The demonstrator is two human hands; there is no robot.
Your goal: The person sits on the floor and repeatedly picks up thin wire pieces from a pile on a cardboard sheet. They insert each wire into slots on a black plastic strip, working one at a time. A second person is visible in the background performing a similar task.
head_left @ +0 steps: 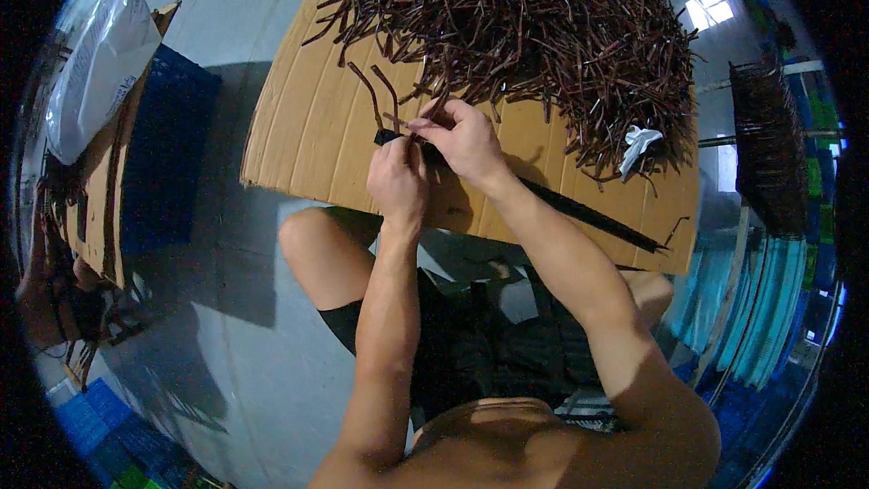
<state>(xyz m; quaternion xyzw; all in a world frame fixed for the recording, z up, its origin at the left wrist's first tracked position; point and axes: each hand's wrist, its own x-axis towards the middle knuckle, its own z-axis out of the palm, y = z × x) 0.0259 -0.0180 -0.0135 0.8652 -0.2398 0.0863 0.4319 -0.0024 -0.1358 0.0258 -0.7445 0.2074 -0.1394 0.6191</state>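
My left hand (396,179) is closed around the left end of a long black bar (593,211). Two thin brown stick-like pieces (366,95) stand up from that end, slightly bent. Beside it my right hand (463,140) pinches another thin brown piece (441,104) between thumb and fingers, close to the bar. Past my right forearm the bar slants down to the right, ending in a thin wire hook (674,231). A large heap of similar brown pieces (534,27) lies beyond my hands. My fingers hide where the held piece meets the bar.
Ridged cardboard (299,140) covers the work surface above my knees. Crumpled white material (640,149) rests on the heap's right side. A blue crate (167,145) with cardboard and a plastic bag (104,63) stands left. A rack hung with dark strands (768,145) is at right.
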